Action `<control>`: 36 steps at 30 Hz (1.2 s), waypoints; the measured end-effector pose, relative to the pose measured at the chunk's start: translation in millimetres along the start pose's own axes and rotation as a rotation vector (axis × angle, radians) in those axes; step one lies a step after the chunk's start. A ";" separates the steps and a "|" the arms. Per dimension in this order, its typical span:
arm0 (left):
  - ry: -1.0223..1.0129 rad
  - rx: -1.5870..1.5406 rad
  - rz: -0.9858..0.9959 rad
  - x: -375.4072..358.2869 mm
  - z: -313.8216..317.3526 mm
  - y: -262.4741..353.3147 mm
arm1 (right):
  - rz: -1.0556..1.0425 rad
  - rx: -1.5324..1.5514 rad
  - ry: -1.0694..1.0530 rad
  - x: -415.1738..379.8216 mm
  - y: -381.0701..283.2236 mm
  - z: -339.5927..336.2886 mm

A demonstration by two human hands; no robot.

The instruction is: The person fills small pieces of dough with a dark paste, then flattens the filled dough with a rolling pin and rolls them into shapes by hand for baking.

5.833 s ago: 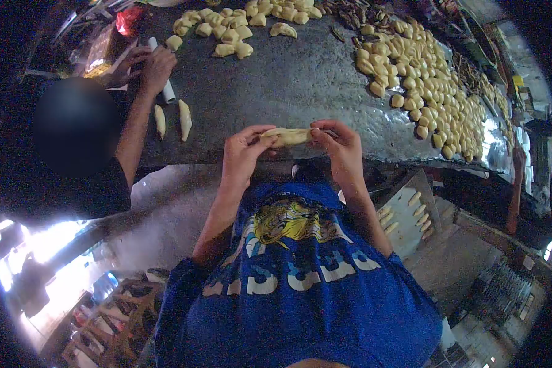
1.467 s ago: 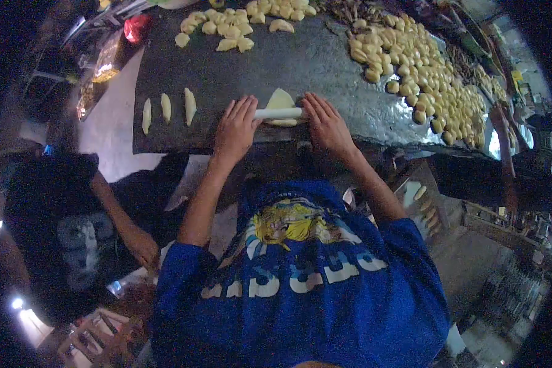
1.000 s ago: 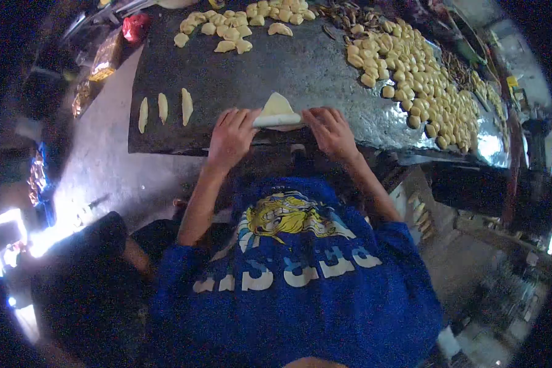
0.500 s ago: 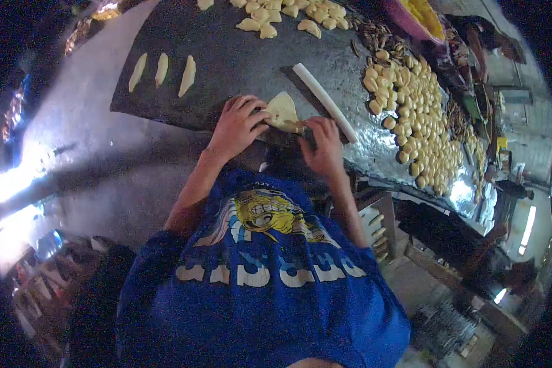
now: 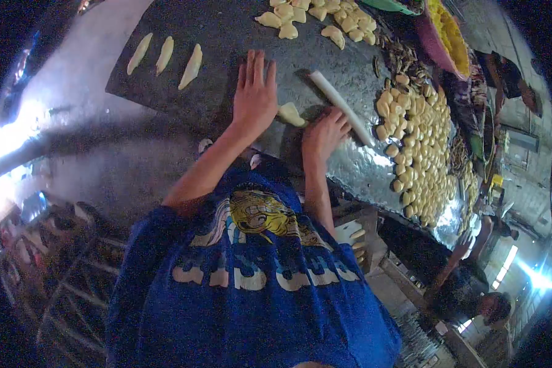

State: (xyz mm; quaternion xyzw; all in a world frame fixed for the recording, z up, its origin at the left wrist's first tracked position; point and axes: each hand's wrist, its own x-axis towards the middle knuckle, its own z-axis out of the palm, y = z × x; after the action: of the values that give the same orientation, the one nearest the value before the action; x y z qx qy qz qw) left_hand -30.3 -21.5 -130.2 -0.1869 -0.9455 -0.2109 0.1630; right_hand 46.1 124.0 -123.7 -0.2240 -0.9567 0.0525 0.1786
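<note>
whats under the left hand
Dark tabletop shows around the fingers of the left hand, and a dough piece shows beside it, toward the right hand. Whatever lies beneath the palm is covered.

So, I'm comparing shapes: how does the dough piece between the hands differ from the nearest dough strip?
The dough piece lies between the left hand and right hand; the dough strip lies apart. The dough piece slants down to the right, the dough strip down to the left. The dough piece looks shorter, perhaps partly hidden; the dough strip shows whole. Both are pale, on the dark tabletop.
</note>
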 end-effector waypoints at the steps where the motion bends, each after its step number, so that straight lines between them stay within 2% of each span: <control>1: 0.026 0.048 0.005 14.6 10.1 -2.8 | 0.060 -0.003 -0.014 13.8 1.8 8.5; 4: 0.128 0.104 0.011 62.9 24.8 -3.0 | 0.095 -0.081 0.025 54.1 1.5 20.4; 6: 0.219 0.175 0.083 92.2 41.4 -7.4 | 0.086 -0.183 0.097 86.3 18.5 50.9; 8: 0.274 0.199 0.152 111.0 44.4 -10.3 | 0.052 -0.212 0.151 106.3 22.0 51.8; 9: 0.284 0.188 0.184 120.6 45.3 -13.0 | 0.078 -0.205 0.098 113.7 24.0 50.9; 10: 0.296 0.177 0.214 129.6 42.0 -14.9 | 0.068 -0.019 -0.032 120.7 26.5 41.0; 12: 0.366 0.035 0.121 133.1 22.1 -18.4 | 0.037 0.352 -0.299 126.3 38.8 19.5; 13: 0.397 -0.037 0.077 129.7 9.8 -20.5 | -0.011 0.449 -0.388 123.5 40.5 13.3; 16: 0.395 -0.135 0.001 93.1 -32.5 -36.1 | -0.462 0.622 -0.324 95.6 17.4 0.2; 19: 0.363 -0.190 -0.111 40.2 -71.7 -50.8 | -0.702 0.394 -0.271 90.9 -14.2 -10.1; 22: 0.362 -0.220 -0.218 -3.6 -106.1 -74.9 | -0.521 0.229 -0.467 92.4 -39.1 -24.2; 25: 0.332 -0.214 -0.396 -36.5 -145.8 -108.2 | -0.154 0.839 -0.558 80.3 -89.4 -63.6; 28: 0.352 -0.210 -0.448 -44.4 -169.6 -129.1 | 0.147 1.370 -0.518 60.1 -137.4 -60.5; 29: 0.366 -0.204 -0.453 -44.7 -174.9 -136.8 | 0.189 1.352 -0.523 54.6 -152.7 -56.3; 32: 0.382 -0.178 -0.454 -48.8 -189.0 -157.1 | -0.232 0.638 -0.436 34.7 -167.6 -7.0; 33: 0.380 -0.162 -0.447 -50.6 -194.0 -163.1 | -0.221 0.552 -0.352 26.9 -165.7 1.8; 36: 0.401 -0.175 -0.458 -54.8 -205.1 -177.1 | -0.048 0.642 -0.256 29.3 -144.4 -4.4</control>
State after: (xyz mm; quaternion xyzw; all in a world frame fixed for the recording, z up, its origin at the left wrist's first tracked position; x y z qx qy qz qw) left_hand -9.9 -280.4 -35.3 0.0627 -0.8902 -0.3554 0.2779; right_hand -36.0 8.1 -84.3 -0.1255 -0.9110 0.3742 0.1195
